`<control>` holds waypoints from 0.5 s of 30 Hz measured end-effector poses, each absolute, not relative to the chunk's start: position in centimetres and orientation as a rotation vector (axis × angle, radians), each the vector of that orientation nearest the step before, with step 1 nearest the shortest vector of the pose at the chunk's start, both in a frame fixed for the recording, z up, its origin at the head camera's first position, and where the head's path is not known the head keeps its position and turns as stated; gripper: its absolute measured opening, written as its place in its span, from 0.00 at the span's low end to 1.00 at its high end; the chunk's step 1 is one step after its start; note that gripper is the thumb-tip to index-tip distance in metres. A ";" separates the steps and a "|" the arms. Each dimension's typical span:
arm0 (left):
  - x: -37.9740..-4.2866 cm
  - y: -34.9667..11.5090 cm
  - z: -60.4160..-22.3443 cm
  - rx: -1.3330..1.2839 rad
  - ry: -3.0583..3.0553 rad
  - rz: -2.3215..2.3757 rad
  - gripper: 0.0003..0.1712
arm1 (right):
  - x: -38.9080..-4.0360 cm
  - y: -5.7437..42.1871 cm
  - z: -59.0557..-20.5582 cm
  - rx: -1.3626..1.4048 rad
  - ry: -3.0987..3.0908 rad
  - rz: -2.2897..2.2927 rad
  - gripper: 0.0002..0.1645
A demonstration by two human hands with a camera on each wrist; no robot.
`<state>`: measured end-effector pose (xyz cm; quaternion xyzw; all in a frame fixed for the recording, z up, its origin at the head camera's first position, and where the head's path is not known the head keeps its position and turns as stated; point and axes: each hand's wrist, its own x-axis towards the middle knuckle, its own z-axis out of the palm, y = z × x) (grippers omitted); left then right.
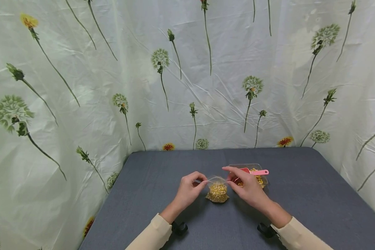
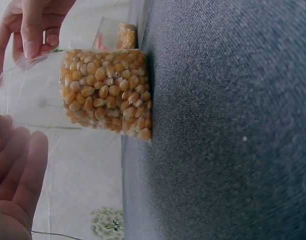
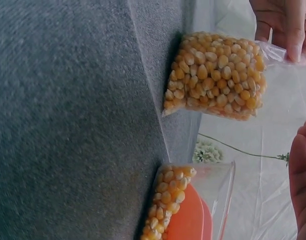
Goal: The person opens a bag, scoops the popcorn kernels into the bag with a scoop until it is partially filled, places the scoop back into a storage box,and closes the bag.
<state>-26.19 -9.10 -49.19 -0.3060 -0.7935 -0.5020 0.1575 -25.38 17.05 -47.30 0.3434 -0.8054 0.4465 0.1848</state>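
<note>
A clear plastic bag of corn kernels (image 1: pixel 217 193) stands upright on the table in front of me, its lower part filled with yellow kernels. My left hand (image 1: pixel 190 190) pinches the bag's top edge at the left between thumb and fingers. At the opposite corner my right hand (image 1: pixel 251 189) pinches the same edge between thumb and index finger, its other fingers lifted. The bare upper part of the bag stretches between both hands in the left wrist view, above the kernels (image 2: pixel 105 92). Both hands hover over the table.
Behind my right hand sits a clear plastic container (image 1: pixel 266 180) with loose kernels. A scoop with a pink handle (image 1: pixel 260 172) lies in it. Dark grey cloth covers the table (image 1: pixel 156 173), and a flower-printed curtain (image 1: pixel 181 132) hangs along its far edge.
</note>
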 end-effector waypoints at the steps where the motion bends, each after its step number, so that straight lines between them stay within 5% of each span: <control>1: -26.2 -9.1 -49.2 -0.877 -2.272 -1.419 0.02 | -25.4 17.0 -47.3 0.968 -2.270 1.251 0.40; 7: -26.0 -9.0 -48.9 -0.898 -2.288 -1.311 0.04 | -25.3 16.9 -47.2 0.962 -2.269 1.221 0.37; 15: -25.9 -8.8 -48.6 -0.921 -2.304 -1.347 0.03 | -25.2 16.8 -47.2 0.915 -2.291 1.204 0.21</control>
